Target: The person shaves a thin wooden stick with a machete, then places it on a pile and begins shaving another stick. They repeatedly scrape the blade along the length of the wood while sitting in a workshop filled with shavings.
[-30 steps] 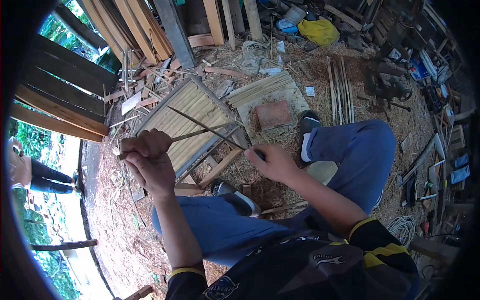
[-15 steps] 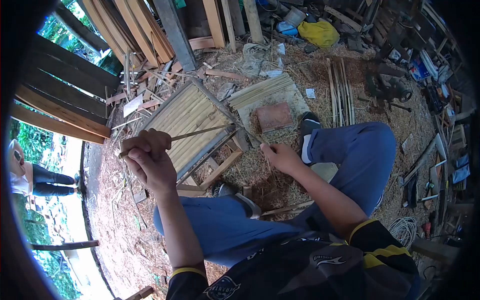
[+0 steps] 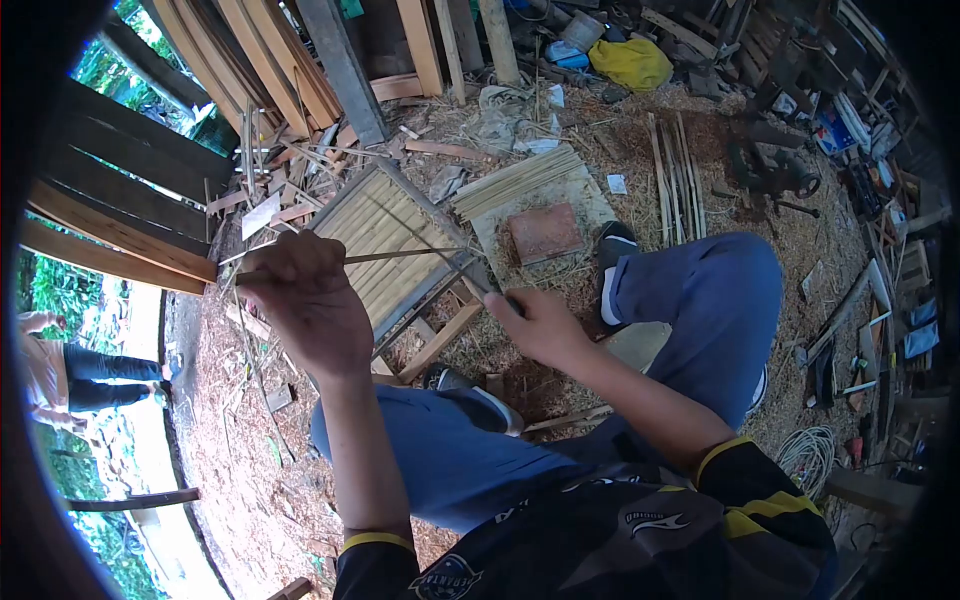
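My left hand [image 3: 310, 300] is raised and closed around one end of a thin bamboo strip [image 3: 395, 256], which points rightward over a framed bamboo-slat panel [image 3: 365, 225]. In front of my knees, my right hand [image 3: 540, 325] grips a slim, dark, knife-like tool [image 3: 462, 268]. Its narrow length slants up and left, crossing the strip near the strip's far end. Whether the two touch cannot be made out. Just beyond my right hand, a reddish block [image 3: 546, 235] lies on a pale board beside a bundle of thin strips [image 3: 525, 180].
Longer strips [image 3: 677, 180] lie on the shavings-covered ground. Timber planks [image 3: 265, 65] lean at the back left. A yellow bag [image 3: 630, 63], a metal vise-like device [image 3: 775, 170] and a coiled cable [image 3: 806, 458] are farther out. Another person [image 3: 100, 375] stands at the left.
My right hand has moved left and slightly up, with more of the dark tool now showing across the panel. The left hand has turned, still holding the strip. The other person has shifted.
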Motion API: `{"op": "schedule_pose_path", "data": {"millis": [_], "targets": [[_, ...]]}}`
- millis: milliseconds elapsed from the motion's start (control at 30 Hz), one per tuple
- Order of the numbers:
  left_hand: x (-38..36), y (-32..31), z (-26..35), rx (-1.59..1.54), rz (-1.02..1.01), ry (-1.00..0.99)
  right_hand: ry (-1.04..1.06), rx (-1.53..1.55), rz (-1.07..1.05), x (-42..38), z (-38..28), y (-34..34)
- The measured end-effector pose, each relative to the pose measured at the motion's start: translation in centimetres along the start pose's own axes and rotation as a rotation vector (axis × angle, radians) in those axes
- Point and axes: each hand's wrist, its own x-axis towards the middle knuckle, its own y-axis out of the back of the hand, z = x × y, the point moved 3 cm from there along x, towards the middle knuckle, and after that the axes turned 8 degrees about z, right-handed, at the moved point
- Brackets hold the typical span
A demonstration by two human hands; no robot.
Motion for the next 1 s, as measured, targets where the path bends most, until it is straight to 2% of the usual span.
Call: {"op": "schedule_pose_path", "data": {"millis": [167,267,367,467,567,667,767,867,900,1000], "targets": [[-0.7,-0.3,-0.5,0.038,0.020,-0.022,0.110,0.275,-0.090,-2.3,-5.4,0.2],[-1.0,-0.1,-0.4,0.041,-0.026,-0.040,0.152,0.093,0.035,-1.7,-3.0,-0.5],[-1.4,-0.1,-0.2,0.048,-0.028,-0.065,-0.009,-0.004,0.013,0.7,1.8,-1.1],[-1.9,0.3,-0.1,0.043,0.010,-0.051,0.027,0.004,-0.023,-0.9,-2.5,0.4],[-2.5,-0.1,-0.4,0.094,0.038,-0.081,0.250,0.143,-0.042,-2.0,-4.3,-0.3],[-2.6,-0.4,-0.3,0.108,0.018,-0.085,0.022,0.005,0.004,-0.2,0.2,-1.0],[-3.0,-0.4,-0.2,0.073,-0.035,-0.067,-0.011,-0.099,0.027,1.5,4.4,-1.2],[-3.2,-0.5,-0.4,0.097,-0.008,-0.073,0.120,0.077,-0.019,-1.2,-1.8,0.2],[-3.0,-0.6,-0.4,0.118,0.005,-0.084,0.243,0.107,-0.016,-1.5,-1.8,-0.1],[-2.8,-0.4,-0.3,0.103,0.026,-0.085,0.090,0.101,0.034,-0.8,0.7,-1.0]]}}
